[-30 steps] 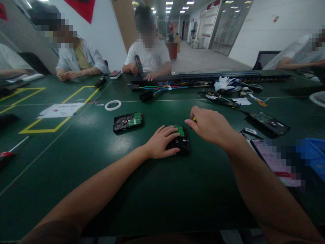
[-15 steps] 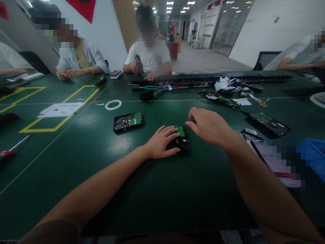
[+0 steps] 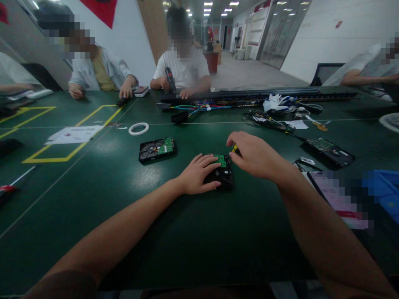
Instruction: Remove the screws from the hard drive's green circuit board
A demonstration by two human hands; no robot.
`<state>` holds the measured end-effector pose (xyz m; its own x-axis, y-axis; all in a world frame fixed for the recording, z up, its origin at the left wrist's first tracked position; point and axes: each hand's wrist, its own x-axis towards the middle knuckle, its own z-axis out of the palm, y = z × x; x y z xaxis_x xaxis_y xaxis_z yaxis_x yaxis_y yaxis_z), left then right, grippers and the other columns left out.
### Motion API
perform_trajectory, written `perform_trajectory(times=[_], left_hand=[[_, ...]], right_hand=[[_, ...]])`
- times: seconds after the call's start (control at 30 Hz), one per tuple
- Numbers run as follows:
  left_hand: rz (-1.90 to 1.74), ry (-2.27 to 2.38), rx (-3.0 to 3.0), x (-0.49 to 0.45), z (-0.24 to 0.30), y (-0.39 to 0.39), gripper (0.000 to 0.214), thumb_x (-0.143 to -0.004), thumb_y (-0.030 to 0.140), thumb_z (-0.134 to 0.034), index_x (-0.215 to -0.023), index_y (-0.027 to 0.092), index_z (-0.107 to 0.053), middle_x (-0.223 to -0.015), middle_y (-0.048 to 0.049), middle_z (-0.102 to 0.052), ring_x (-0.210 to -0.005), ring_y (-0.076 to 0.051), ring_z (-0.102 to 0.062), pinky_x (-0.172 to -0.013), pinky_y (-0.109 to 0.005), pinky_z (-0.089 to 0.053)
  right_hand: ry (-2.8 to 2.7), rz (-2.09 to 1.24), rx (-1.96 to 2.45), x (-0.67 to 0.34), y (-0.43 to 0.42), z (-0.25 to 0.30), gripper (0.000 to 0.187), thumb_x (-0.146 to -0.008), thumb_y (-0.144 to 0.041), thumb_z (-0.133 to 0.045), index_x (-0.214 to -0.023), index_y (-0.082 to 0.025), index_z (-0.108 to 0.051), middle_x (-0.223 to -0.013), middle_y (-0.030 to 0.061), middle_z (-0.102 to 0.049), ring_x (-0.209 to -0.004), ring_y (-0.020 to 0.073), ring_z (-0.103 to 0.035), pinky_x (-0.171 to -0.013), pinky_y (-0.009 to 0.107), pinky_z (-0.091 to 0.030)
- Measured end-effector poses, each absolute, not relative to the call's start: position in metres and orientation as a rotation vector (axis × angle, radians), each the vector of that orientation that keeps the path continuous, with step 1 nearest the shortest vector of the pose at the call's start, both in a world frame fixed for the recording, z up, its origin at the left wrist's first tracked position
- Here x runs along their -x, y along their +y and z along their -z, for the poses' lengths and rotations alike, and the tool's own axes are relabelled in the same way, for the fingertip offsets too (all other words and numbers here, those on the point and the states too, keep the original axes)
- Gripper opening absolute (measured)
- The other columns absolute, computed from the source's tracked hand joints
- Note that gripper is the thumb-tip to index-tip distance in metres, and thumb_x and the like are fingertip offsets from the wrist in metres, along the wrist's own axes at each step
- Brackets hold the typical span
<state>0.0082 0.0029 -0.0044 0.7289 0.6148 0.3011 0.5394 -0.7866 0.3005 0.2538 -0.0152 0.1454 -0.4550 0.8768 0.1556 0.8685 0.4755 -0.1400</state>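
Note:
My left hand (image 3: 199, 174) lies flat across a black hard drive (image 3: 227, 176), fingers spread over its top and part of its green circuit board. My right hand (image 3: 254, 155) is closed at the drive's far right corner. Between its thumb and fingers shows a bit of a yellow-and-black tool handle (image 3: 235, 148); the rest is hidden by the hand, so whether its tip touches the drive I cannot tell. A second hard drive (image 3: 157, 150), green board upward, lies to the left on the green table (image 3: 187, 236).
To the right lie another drive (image 3: 328, 151) with a cable, a phone (image 3: 335, 195) and a blue bin (image 3: 385, 191). A white tape ring (image 3: 139, 129), papers (image 3: 73, 134) and a red-handled screwdriver (image 3: 18, 182) are on the left. Gloves (image 3: 277, 102) and long black strips (image 3: 249, 96) lie farther back, before co-workers.
My right fingers have shifted slightly, and the yellow part of the handle now shows. My left hand stays put. At the far left, a co-worker's hand has reached onto a black object.

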Motion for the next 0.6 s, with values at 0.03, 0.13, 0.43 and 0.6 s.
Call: perform_trajectory(times=[0.03, 0.13, 0.43, 0.6], left_hand=[[-0.578, 0.926, -2.741, -0.0082, 0.0048, 0.0029, 0.071, -0.105, 0.066, -0.064, -0.162, 0.024, -0.056, -0.174, -0.0165, -0.051, -0.165, -0.041, -0.042, -0.137, -0.071, -0.026], [-0.577, 0.928, -2.741, -0.0083, 0.0057, 0.0026, 0.072, -0.105, 0.067, -0.064, -0.163, 0.024, -0.056, -0.174, -0.0159, -0.051, -0.165, -0.041, -0.042, -0.138, -0.071, -0.025], [-0.587, 0.919, -2.724, -0.0084, 0.0048, 0.0029, 0.071, -0.105, 0.064, -0.066, -0.164, 0.026, -0.055, -0.173, -0.0157, -0.052, -0.165, -0.043, -0.042, -0.137, -0.073, -0.025], [-0.583, 0.919, -2.732, -0.0084, 0.0041, 0.0024, 0.071, -0.106, 0.064, -0.064, -0.164, 0.025, -0.055, -0.174, -0.0164, -0.051, -0.165, -0.042, -0.042, -0.137, -0.073, -0.025]], right_hand=[[-2.513, -0.025, 1.527, -0.2526, -0.0155, -0.1454, 0.022, -0.101, -0.019, -0.062, -0.123, -0.017, -0.068, -0.128, 0.0155, -0.077, -0.108, 0.0307, -0.075, -0.091, 0.04, -0.053], [-2.475, 0.101, 1.67, -0.2498, -0.0164, -0.1453, 0.021, -0.104, -0.03, -0.065, -0.121, -0.018, -0.069, -0.121, 0.0154, -0.08, -0.1, 0.0334, -0.076, -0.081, 0.041, -0.052], [-2.507, -0.029, 1.543, -0.2533, -0.0149, -0.1437, 0.024, -0.102, -0.018, -0.062, -0.125, -0.015, -0.066, -0.125, 0.0161, -0.079, -0.107, 0.0319, -0.075, -0.088, 0.041, -0.052], [-2.475, 0.075, 1.675, -0.2481, -0.0173, -0.1452, 0.028, -0.106, -0.035, -0.068, -0.127, -0.016, -0.066, -0.116, 0.0163, -0.081, -0.099, 0.0348, -0.077, -0.078, 0.041, -0.048]])
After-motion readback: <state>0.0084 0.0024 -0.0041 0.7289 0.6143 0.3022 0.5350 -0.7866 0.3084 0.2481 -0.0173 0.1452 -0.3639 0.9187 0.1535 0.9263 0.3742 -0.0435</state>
